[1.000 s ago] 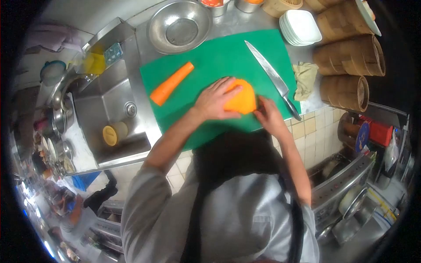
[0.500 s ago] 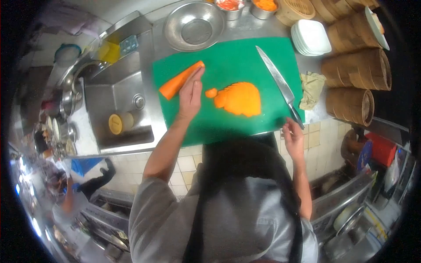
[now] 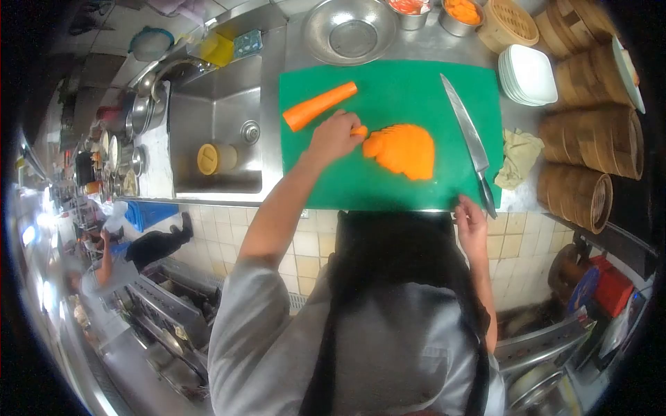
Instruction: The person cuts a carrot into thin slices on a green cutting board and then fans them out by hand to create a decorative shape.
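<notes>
On the green cutting board (image 3: 388, 83) my left hand (image 3: 336, 136) has its fingers closed on a small carrot piece (image 3: 359, 131), just left of the carrot slices (image 3: 406, 152). The slices lie in an overlapping, fanned pile. Above my left hand, a long carrot piece (image 3: 319, 106) rests at the board's upper left, not touched. My right hand (image 3: 472, 220) is by the board's front edge with its fingers loosely curled, holding nothing visible. Close to it on the right lies the handle of a large knife (image 3: 466, 132), its blade pointing away from me.
A metal sink (image 3: 215, 104) holding a yellow-lidded container (image 3: 208, 159) is at left. Behind the board sit a metal bowl (image 3: 319, 35) and food tins. White dishes (image 3: 531, 75), a cloth (image 3: 519, 158) and bamboo steamers (image 3: 590, 142) stand right. Another person (image 3: 114, 270) is at far left.
My left hand has moved off the long carrot piece, toward the slices, and now pinches the small piece. The long carrot piece lies at a flatter angle. The view has shifted.
</notes>
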A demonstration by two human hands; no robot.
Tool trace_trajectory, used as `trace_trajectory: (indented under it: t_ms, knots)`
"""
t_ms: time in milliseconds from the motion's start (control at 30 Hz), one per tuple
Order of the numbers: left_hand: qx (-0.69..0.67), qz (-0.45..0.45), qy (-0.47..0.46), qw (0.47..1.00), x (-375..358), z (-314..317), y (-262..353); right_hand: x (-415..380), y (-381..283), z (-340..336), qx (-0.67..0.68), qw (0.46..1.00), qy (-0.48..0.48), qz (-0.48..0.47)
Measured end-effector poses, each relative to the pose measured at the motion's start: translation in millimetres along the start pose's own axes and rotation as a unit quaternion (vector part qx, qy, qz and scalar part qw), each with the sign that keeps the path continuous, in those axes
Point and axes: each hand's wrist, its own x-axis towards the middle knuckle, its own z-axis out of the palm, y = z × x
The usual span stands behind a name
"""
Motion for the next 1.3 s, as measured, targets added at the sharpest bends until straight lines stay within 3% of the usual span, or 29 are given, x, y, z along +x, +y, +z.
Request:
trace_trajectory:
  t_ms: [33, 133, 233, 333, 533, 633, 733, 833, 1133, 1300]
  knots:
    - [-0.004, -0.009, -0.006, 1.0, 1, 2, -4, 0, 3, -2, -0.007, 1.0, 0.001, -0.008]
    - [-0.192, -0.049, 0.004, 0.98, -6, 0, -21, -1, 12, -10, -0.017, 1.0, 0.004, -0.012]
    - [-0.4, -0.058, -0.083, 0.911, -18, 3, -21, -4, 14, -13, -0.008, 1.0, -0.004, 0.014]
    - [-0.341, 0.034, -0.031, 0.939, -24, 25, -18, -5, 10, -10, -0.01, 1.0, -0.012, 0.026]
    - [-0.283, 0.083, 0.039, 0.955, -29, 38, -15, -1, 4, -2, -0.038, 0.999, -0.027, 0.015]
    - [-0.285, 0.063, 0.006, 0.957, -38, 15, 6, -2, 4, -1, -0.029, 0.998, -0.035, 0.037]
    - [-0.212, 0.115, -0.031, 0.97, -31, 13, 3, -4, 3, 1, -0.03, 0.998, -0.033, 0.039]
    - [-0.164, 0.093, -0.059, 0.98, -28, 9, 8, -6, 5, 6, -0.029, 0.998, -0.034, 0.033]
    - [-0.232, 0.121, -0.028, 0.965, -30, 18, 1, -13, -7, 16, -0.049, 0.996, -0.035, 0.064]
    - [-0.201, 0.124, -0.069, 0.969, -18, 15, 2, -15, -4, 18, -0.072, 0.995, -0.036, 0.058]
